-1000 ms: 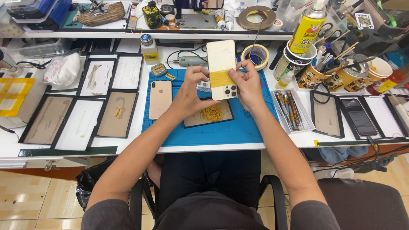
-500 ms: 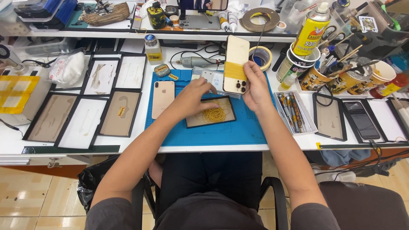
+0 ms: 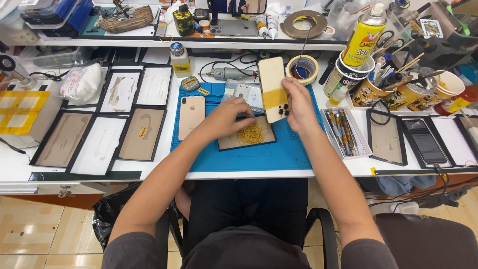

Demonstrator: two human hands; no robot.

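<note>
My right hand (image 3: 300, 102) holds a cream-coloured phone (image 3: 273, 84) upright by its lower edge, back side towards me, with a yellow rubber band around its middle. My left hand (image 3: 230, 113) reaches down onto a small black tray (image 3: 225, 144) that holds a heap of yellow rubber bands (image 3: 252, 133); its fingers touch the tray's far edge. Both hands are over a blue work mat (image 3: 249, 159). A gold phone (image 3: 191, 116) lies face down on the mat's left part.
Several black-framed trays (image 3: 102, 137) lie left of the mat. A tool tray (image 3: 344, 132), a dark phone (image 3: 424, 140), cups of tools (image 3: 393, 87), a yellow spray can (image 3: 363, 37) and a tape roll (image 3: 303, 68) stand at the right. A shelf crosses the back.
My left hand let go of the cream phone and dropped to the tray of rubber bands. My right hand alone now holds the phone, shifted slightly right.
</note>
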